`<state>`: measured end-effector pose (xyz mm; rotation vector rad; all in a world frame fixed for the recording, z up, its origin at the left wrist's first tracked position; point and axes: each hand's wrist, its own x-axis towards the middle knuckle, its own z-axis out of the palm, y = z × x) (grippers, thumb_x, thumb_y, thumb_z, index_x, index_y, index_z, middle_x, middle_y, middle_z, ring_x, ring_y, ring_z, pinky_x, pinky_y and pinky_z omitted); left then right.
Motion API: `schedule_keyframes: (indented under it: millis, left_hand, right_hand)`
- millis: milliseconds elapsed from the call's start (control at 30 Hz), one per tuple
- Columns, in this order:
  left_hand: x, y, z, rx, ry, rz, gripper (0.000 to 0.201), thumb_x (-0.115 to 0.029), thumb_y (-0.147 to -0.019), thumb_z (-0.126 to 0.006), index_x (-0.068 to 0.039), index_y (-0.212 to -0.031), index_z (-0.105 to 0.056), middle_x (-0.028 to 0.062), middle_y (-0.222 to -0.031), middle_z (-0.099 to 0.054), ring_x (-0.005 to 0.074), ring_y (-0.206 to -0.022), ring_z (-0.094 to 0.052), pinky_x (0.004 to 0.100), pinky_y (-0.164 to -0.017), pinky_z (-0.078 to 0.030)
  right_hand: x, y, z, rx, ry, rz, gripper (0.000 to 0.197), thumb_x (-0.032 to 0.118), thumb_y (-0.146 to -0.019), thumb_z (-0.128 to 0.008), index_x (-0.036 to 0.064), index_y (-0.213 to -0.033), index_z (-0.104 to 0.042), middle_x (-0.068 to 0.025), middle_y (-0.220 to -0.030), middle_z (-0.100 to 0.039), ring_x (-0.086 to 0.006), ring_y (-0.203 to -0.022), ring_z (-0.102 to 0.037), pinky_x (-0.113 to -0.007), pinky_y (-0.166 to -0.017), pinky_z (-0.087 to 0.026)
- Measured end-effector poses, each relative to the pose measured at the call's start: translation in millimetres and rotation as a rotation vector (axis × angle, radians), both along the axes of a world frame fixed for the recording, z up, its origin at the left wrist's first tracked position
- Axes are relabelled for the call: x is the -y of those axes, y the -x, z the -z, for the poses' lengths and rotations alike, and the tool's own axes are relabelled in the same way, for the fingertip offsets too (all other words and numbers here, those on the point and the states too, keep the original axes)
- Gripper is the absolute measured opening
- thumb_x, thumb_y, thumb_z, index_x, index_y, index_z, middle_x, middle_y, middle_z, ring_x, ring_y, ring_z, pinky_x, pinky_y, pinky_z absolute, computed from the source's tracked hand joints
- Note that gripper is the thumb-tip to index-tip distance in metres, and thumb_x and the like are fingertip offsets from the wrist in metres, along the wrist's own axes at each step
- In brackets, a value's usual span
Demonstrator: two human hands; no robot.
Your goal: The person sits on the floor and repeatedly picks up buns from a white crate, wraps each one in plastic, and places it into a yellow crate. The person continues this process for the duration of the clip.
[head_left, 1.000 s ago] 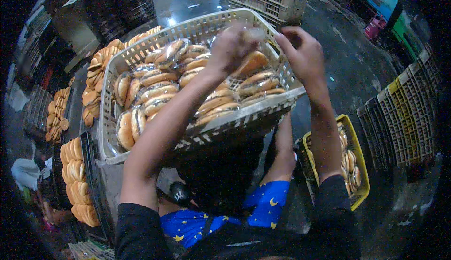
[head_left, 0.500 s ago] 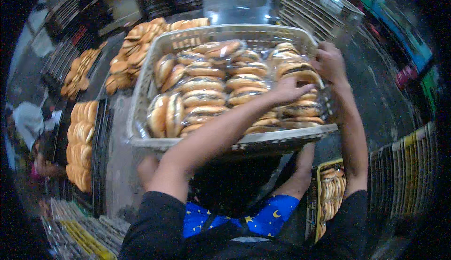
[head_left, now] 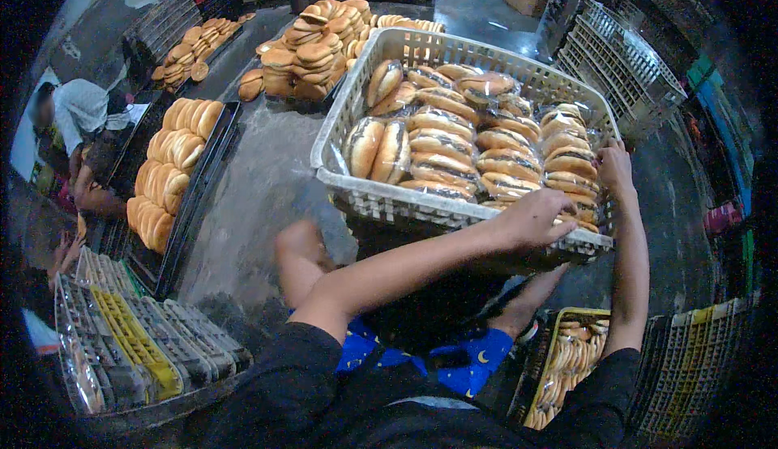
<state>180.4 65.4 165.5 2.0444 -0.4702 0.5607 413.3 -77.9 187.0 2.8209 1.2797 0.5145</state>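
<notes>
A pale plastic crate (head_left: 462, 215) stands in front of me, tilted in view, holding rows of filled buns in clear wrappers. My left hand (head_left: 539, 218) reaches across its near side to the near right corner, fingers curled over a wrapped bun (head_left: 561, 220) at the end of the rightmost row. Against the crate's right wall is my right hand (head_left: 616, 167), its fingers closed at the inner edge beside that row. What they pinch, if anything, is hidden. Dark filling shows along the seams of the wrapped buns (head_left: 442, 145).
Left lies a black tray (head_left: 212, 153) of plain buns; beyond it are a bun pile (head_left: 312, 60) and another laden tray. A co-worker (head_left: 81, 117) bends at far left. Stacked crates (head_left: 624, 64) stand far right. A yellow-rimmed crate (head_left: 559, 327) of buns is by my right leg.
My left hand has moved from the middle of the right row to its near end. My right hand has come lower along the crate's right wall. The whole view has shifted.
</notes>
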Motion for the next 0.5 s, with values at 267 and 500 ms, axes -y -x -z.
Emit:
schedule_keyframes:
  millis: [267, 500]
  left_hand:
    - [-1.1, 19.7, -34.0, -0.297, 0.383, 0.139, 0.054, -0.041, -0.077, -0.055, 0.002, -0.109, -0.049, 0.0204, -0.107, -0.053, 0.0275, -0.097, -0.053, 0.0349, -0.082, -0.042]
    - [3.2, 82.6, -46.1, -0.429, 1.351, 0.343, 0.062, -0.023, -0.072, -0.064, 0.000, -0.121, -0.034, 0.0128, -0.119, -0.042, 0.0216, -0.111, -0.041, 0.0338, -0.094, -0.033]
  right_hand:
    - [-0.1, 97.8, -99.8, 0.451, -0.126, -0.091, 0.017, 0.015, -0.079, -0.049, 0.0025, -0.089, -0.053, -0.0142, -0.091, -0.056, -0.0283, -0.091, -0.053, -0.042, -0.093, -0.030]
    - [-6.9, 275.6, -88.9, -0.471, -0.995, -0.391, 0.035, 0.026, -0.077, -0.060, -0.0020, -0.097, -0.053, -0.0153, -0.105, -0.055, -0.0249, -0.101, -0.051, -0.035, -0.090, -0.036]
